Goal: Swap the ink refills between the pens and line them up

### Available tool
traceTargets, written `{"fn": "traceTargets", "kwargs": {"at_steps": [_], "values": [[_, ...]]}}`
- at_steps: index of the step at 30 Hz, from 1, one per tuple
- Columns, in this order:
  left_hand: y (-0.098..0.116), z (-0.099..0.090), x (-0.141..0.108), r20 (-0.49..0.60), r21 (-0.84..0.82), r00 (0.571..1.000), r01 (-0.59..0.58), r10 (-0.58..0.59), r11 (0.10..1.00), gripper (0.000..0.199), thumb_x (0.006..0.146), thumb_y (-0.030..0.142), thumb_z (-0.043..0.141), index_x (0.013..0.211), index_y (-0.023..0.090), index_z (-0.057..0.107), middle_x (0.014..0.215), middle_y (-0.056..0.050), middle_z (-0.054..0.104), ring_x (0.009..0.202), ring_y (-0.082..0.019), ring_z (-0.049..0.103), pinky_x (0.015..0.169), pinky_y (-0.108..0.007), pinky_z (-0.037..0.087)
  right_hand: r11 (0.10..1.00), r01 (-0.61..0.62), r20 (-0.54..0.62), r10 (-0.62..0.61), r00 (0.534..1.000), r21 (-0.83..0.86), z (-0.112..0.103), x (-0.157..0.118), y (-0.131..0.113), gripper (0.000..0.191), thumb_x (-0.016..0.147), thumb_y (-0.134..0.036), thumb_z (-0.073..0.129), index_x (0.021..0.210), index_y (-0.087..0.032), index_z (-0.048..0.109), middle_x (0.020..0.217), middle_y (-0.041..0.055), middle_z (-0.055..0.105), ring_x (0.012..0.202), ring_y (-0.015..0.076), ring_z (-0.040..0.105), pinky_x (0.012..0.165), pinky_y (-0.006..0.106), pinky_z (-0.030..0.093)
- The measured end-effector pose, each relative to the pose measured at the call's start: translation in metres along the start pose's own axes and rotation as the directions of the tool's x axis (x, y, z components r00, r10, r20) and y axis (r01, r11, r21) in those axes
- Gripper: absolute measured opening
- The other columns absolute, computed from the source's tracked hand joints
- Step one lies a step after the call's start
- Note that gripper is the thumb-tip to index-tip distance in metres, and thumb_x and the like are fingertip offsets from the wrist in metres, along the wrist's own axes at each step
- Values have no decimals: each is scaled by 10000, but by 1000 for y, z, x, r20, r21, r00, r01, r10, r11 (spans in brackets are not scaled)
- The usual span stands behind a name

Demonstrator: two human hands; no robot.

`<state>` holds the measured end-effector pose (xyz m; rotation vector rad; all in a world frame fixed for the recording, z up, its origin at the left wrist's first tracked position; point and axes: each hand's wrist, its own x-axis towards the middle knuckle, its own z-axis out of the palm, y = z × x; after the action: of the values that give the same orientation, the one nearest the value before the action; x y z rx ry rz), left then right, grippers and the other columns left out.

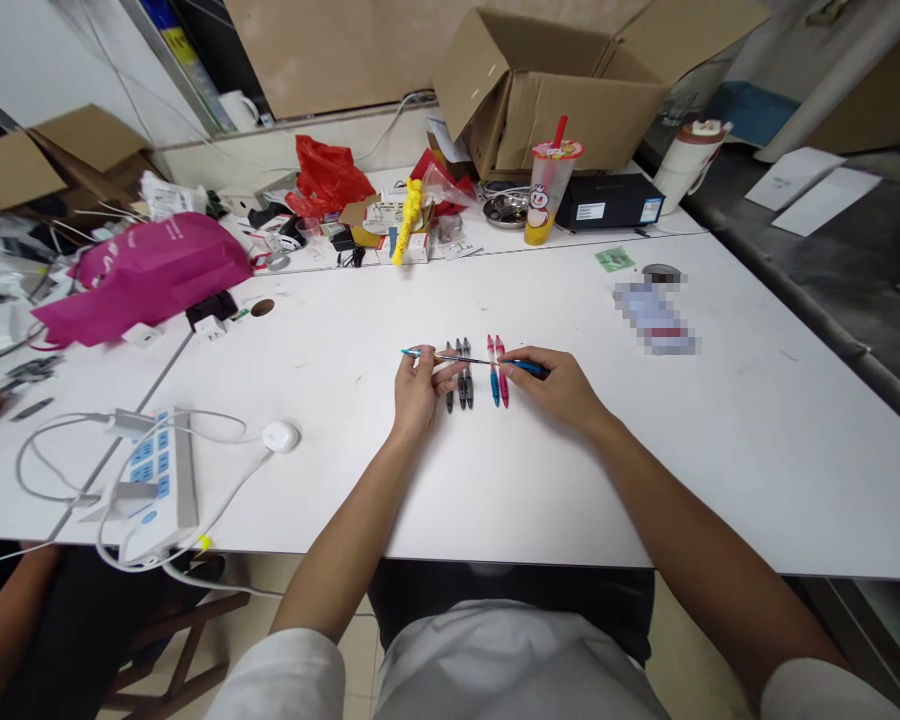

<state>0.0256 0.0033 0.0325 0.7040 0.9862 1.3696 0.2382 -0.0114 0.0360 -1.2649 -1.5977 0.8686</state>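
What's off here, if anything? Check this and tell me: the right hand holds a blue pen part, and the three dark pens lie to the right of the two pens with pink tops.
The side is wrong: the head view shows the three dark pens to the left of the two pens with pink tops. The right hand does hold a blue pen part.

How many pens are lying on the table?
5: three black pens by the left hand, then a pink-and-blue pen and a pink pen nearer the right hand; fingers may hide more.
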Motion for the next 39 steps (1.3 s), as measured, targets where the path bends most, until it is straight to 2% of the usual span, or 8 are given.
{"fn": "traceTargets", "kwargs": {"at_steps": [7,13,17,21,25,28,37,39], "values": [[-5,2,-1,47,26,999,11,-12,1000,433,872,517,792,1039,212,534,1069,-93,771,847,-191,796,556,-195,555,999,-26,31,25,999,22,7,-2,0,252,865,-421,734,1011,-230,810,986,74,774,846,219,674,778,384,542],[-7,4,-3,49,40,998,25,-27,999,450,855,543,795,1028,215,541,1080,-91,781,852,-185,794,541,-185,552,995,102,93,-104,990,21,9,-3,2,308,934,-403,646,1159,-250,789,980,68,706,779,185,618,650,335,491],[-8,6,-6,115,124,993,25,-40,992,482,835,584,795,1052,212,577,1107,-109,786,890,-208,789,588,-231,591,997,6,86,-13,996,81,14,-5,1,296,881,-459,736,1082,-243,755,997,59,737,787,189,628,690,343,504],[-10,6,-7,130,156,991,9,-30,988,488,829,596,794,1048,209,593,1067,-110,798,858,-195,780,604,-239,597,990,-99,123,86,989,102,22,-8,-1,328,957,-536,617,953,-216,691,851,48,719,677,171,575,661,345,475],[-10,4,-5,113,114,994,-17,4,993,477,825,547,819,1060,216,570,1031,-101,806,783,-163,767,597,-223,587,995,-48,110,38,993,91,26,-10,-1,270,936,-467,644,1062,-229,647,968,54,711,808,198,612,728,353,481],[-10,3,-4,105,105,994,-28,17,994,481,831,523,823,1089,221,552,1015,-100,810,763,-158,763,596,-221,583,995,-47,132,35,991,84,27,-9,1,252,962,-467,598,1036,-228,635,963,51,700,837,203,613,749,358,479],[-7,4,-7,109,119,994,-28,15,993,421,883,533,769,1054,220,545,1014,-104,808,784,-166,766,609,-233,581,996,-67,96,61,993,60,28,-10,2,306,979,-520,574,1005,-223,644,798,14,622,701,174,550,661,333,455],[-7,4,-7,103,128,995,-21,7,992,419,886,539,764,1053,223,546,1021,-103,807,799,-171,769,613,-237,584,996,-43,84,37,996,72,28,-10,1,297,965,-504,598,1042,-221,643,837,25,639,739,181,574,689,339,472]]}}
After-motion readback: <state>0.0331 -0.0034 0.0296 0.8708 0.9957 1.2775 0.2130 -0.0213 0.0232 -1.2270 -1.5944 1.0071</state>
